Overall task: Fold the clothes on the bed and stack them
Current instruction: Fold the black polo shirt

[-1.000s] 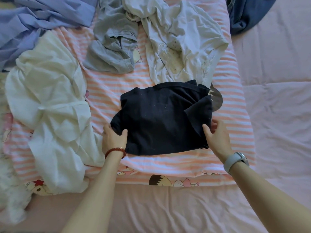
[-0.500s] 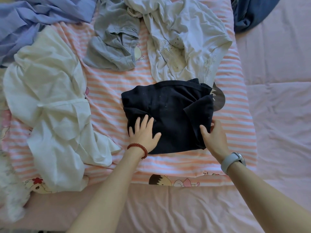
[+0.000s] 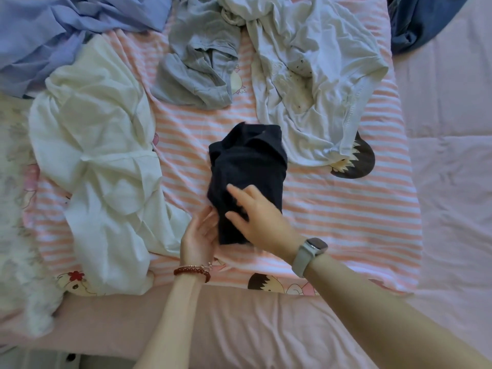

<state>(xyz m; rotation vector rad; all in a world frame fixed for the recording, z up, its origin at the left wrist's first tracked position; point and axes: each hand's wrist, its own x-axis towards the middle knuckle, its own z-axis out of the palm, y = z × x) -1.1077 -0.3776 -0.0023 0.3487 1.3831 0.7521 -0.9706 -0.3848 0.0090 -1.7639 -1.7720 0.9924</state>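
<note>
Final fold on dark shirt [image 3: 247, 166]: left hand [image 3: 198, 237] cups its near-left edge, right hand [image 3: 255, 211] flat on top, fingers straight. Next: press, start stack.

A pink-and-white striped sheet [image 3: 346, 209] printed with cartoon figures covers the middle of the bed. A plain pink quilt [image 3: 447, 182] lies beneath it, reaching the right side and the near edge.
</note>
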